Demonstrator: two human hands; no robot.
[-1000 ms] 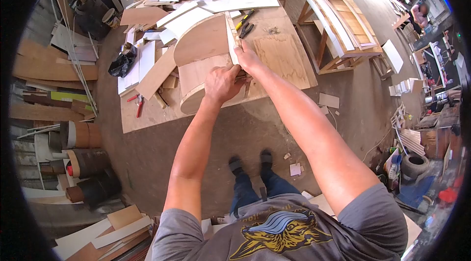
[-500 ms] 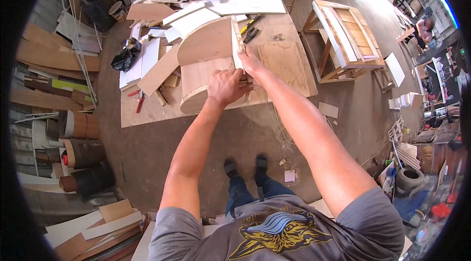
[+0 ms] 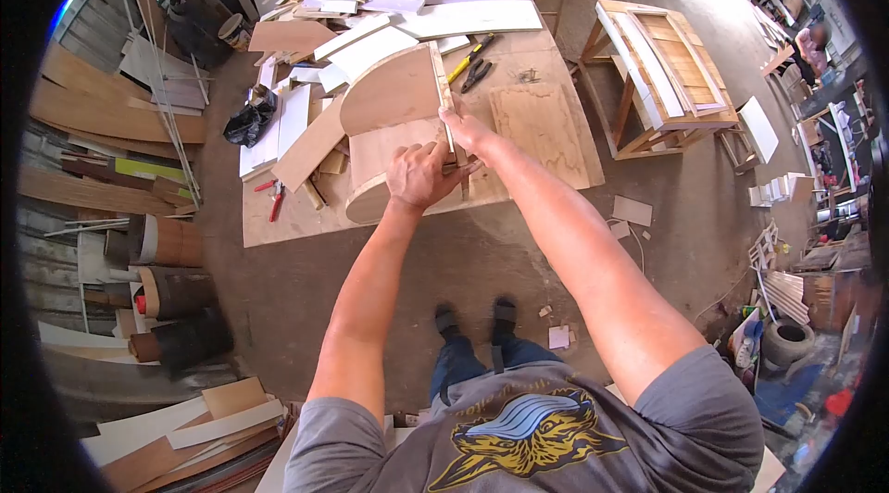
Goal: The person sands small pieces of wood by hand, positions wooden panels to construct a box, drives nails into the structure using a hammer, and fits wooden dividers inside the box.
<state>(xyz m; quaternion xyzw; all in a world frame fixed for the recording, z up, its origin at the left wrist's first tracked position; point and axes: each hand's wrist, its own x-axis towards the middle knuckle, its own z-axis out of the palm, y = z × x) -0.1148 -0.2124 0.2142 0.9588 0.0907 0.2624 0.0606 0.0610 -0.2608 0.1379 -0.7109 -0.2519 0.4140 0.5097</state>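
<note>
A wooden box with rounded side panels (image 3: 389, 90) lies near the front edge of the plywood-topped work table (image 3: 556, 164). Both of my hands are at its right-hand edge, where a narrow strip runs along the box. My left hand (image 3: 419, 176) is closed over the near part of that edge, fingers curled and thumb pointing right. Just beyond it, my right hand (image 3: 466, 130) grips the edge strip, its fingertips partly hidden. Black-handled pliers (image 3: 476, 76) and a yellow-and-black tool (image 3: 472, 56) rest behind the box. Red-handled pliers (image 3: 276, 200) lie to its left.
Offcuts and white boards (image 3: 463, 18) are heaped at the table's back. A black plastic bag (image 3: 250, 123) sits at the left. Across the floor to the right stands a wooden frame table (image 3: 648, 127). Rolls of sheet material (image 3: 176, 243) line the left wall. Another person (image 3: 813, 49) is far right.
The view has shifted slightly, moving the scene a little right and down. My hands stay at the box's edge, with the left hand's fingers slightly rearranged.
</note>
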